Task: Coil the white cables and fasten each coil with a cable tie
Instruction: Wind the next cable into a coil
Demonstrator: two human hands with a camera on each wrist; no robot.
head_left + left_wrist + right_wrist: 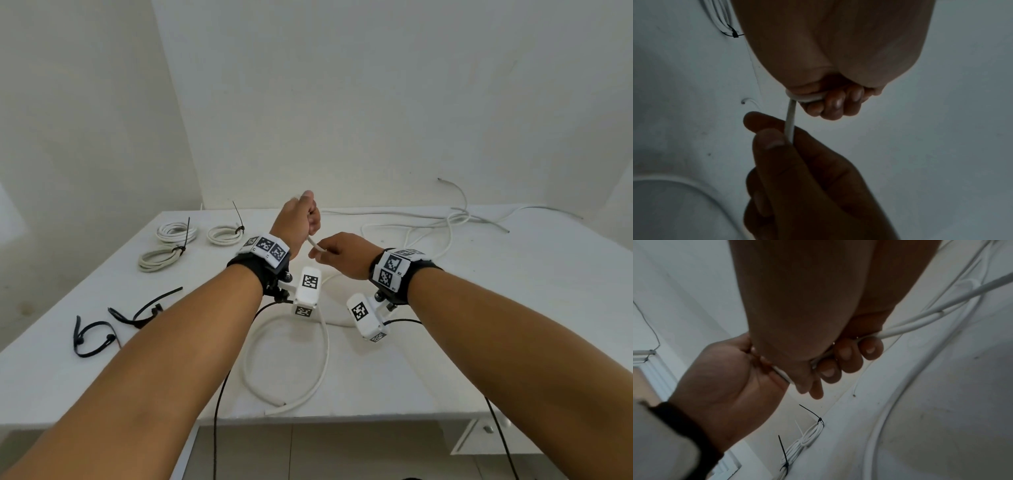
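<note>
Near edge of the bench [445, 359]: white cable [322, 346] is lying in one loose loop, cut end just inside the front edge; part of the loop is hiding behind the wrist cameras. Black cable ties [102, 329] are sitting loose at the left, partly covered by the left forearm.

Mid-air above that: right hand [342, 255] is pinching the cable between thumb and forefinger, other fingers curling round it. Left hand [298, 219] is fisting the same cable just beyond, fingers closed over it; how many turns it is holding, can't tell, palm is blocking. Short taut run is showing between the two hands.

Far left: three tied coils [178, 233], tie tails sticking up. Far right: loose cables [445, 219] are tangling toward the wall, one end lifting off the bench; which strand is feeding the right hand is hard to make out. Wrist views are dark.
</note>
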